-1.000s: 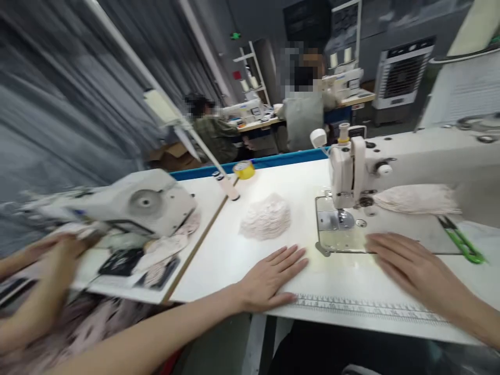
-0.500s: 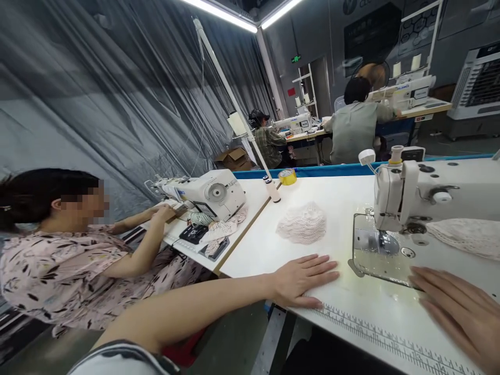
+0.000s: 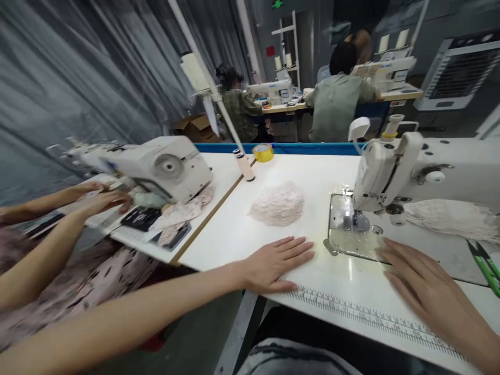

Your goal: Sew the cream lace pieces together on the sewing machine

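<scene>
My left hand (image 3: 275, 265) lies flat on the white table (image 3: 230, 229), fingers out and holding nothing, close to the printed ruler (image 3: 351, 312) along the front edge. Just beyond it is a stack of pale pink lace pieces (image 3: 278, 204). At the right, my right hand (image 3: 420, 278) rests with fingers stretched, its tips by the metal plate (image 3: 353, 242) of a white sewing machine (image 3: 386, 172). More pale lace (image 3: 449, 219) lies under the machine's arm. Green-handled thread snips (image 3: 486, 268) are at the far right, apart from my right hand.
A roll of yellow tape (image 3: 263, 152) and thread spools (image 3: 244, 166) stand at the table's back. On the left, a co-worker's hands (image 3: 105, 200) are at another sewing machine (image 3: 156, 166). Two people sit at machines behind the blue edge (image 3: 308, 149).
The view has turned right and down, so the table appears shifted left and the snips have come into sight. Both my hands stay resting on the table.
</scene>
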`<action>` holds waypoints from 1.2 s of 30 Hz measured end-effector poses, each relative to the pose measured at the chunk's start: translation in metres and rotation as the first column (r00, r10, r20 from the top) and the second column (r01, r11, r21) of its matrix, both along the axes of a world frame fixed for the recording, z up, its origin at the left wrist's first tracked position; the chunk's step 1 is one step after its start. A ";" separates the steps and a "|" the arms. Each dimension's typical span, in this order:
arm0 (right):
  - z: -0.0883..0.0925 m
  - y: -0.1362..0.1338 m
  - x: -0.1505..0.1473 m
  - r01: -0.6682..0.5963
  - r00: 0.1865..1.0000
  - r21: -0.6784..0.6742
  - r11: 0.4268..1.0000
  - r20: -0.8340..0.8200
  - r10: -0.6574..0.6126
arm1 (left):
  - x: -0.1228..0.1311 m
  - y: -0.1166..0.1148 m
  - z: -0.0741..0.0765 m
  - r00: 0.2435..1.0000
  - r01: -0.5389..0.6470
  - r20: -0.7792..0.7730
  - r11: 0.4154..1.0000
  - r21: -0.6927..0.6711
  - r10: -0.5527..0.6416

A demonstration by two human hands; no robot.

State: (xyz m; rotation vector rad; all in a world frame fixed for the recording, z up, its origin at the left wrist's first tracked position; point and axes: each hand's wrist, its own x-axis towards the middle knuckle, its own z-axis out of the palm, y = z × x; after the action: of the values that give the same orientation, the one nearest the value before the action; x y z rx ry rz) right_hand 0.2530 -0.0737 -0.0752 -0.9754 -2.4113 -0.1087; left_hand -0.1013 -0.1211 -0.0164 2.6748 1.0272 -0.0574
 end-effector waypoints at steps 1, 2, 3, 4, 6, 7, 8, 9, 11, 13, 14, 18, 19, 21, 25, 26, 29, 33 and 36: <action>0.001 0.000 -0.001 0.009 1.000 -0.007 1.000 0.008 -0.009 | 0.001 0.001 0.000 1.000 0.004 -0.005 1.000 0.003 -0.004; 0.002 -0.001 -0.003 0.018 1.000 -0.019 1.000 0.019 -0.018 | 0.003 0.003 0.000 1.000 -0.005 -0.013 1.000 0.014 0.005; 0.004 -0.001 -0.005 0.027 0.999 -0.037 0.999 0.035 -0.026 | 0.004 0.007 -0.002 1.000 -0.009 -0.021 1.000 0.028 0.010; 0.007 -0.002 -0.007 0.036 0.998 -0.046 0.998 0.043 -0.034 | 0.007 0.012 -0.004 1.000 -0.018 -0.016 0.997 0.072 0.019; 0.012 -0.002 -0.010 0.065 0.997 -0.080 0.995 0.049 -0.062 | 0.014 0.025 -0.010 1.000 0.009 0.005 0.988 0.156 -0.009; 0.014 -0.002 -0.011 0.083 0.996 -0.092 0.992 0.037 -0.080 | 0.020 0.033 -0.013 0.999 0.023 0.024 0.980 0.199 -0.028; 0.016 -0.002 -0.011 0.106 0.994 -0.107 0.989 0.025 -0.104 | 0.026 0.040 -0.015 0.998 0.036 0.046 0.970 0.239 -0.049; 0.018 -0.001 -0.010 0.138 0.990 -0.118 0.983 0.007 -0.138 | 0.033 0.046 -0.017 0.995 0.042 0.071 0.960 0.276 -0.064; 0.023 0.003 -0.005 0.201 0.978 -0.136 0.970 -0.026 -0.206 | 0.046 0.057 -0.021 0.990 0.019 0.125 0.940 0.340 -0.065; 0.031 0.014 0.001 0.278 0.957 -0.148 0.949 -0.041 -0.286 | 0.056 0.064 -0.022 0.981 -0.045 0.191 0.922 0.384 -0.031; 0.036 0.022 0.004 0.327 0.941 -0.150 0.933 -0.039 -0.336 | 0.059 0.067 -0.022 0.974 -0.085 0.225 0.914 0.397 -0.008; 0.054 0.065 0.010 0.575 0.814 -0.148 0.805 0.009 -0.580 | 0.068 0.073 -0.022 0.943 -0.196 0.330 0.883 0.427 0.050; 0.057 0.076 0.010 0.600 0.796 -0.153 0.785 0.017 -0.605 | 0.068 0.073 -0.021 0.934 -0.215 0.355 0.874 0.436 0.052; 0.058 0.093 0.008 0.624 0.777 -0.176 0.761 0.037 -0.629 | 0.069 0.072 -0.020 0.911 -0.249 0.410 0.852 0.461 0.044; 0.058 0.107 0.007 0.636 0.766 -0.241 0.733 0.080 -0.638 | 0.064 0.069 -0.019 0.866 -0.311 0.499 0.821 0.479 0.037; 0.059 0.107 0.008 0.636 0.765 -0.255 0.728 0.088 -0.638 | 0.063 0.068 -0.019 0.857 -0.323 0.513 0.822 0.469 0.044; 0.066 0.099 0.012 0.622 0.776 -0.290 0.727 0.101 -0.623 | 0.061 0.068 -0.020 0.834 -0.351 0.546 0.837 0.419 0.076; 0.070 0.069 0.006 0.530 0.843 -0.348 0.774 0.116 -0.525 | 0.062 0.069 -0.023 0.824 -0.364 0.556 0.854 0.371 0.110; 0.063 0.033 -0.018 0.376 0.924 -0.456 0.807 0.122 -0.362 | 0.064 0.068 -0.025 0.850 -0.352 0.504 0.877 0.328 0.153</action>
State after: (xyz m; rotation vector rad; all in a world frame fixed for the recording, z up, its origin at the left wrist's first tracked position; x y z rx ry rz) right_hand 0.2347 -0.0408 -0.0124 -1.6730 -2.2831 0.3515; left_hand -0.0376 -0.0527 -0.0412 2.6424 1.3280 0.9110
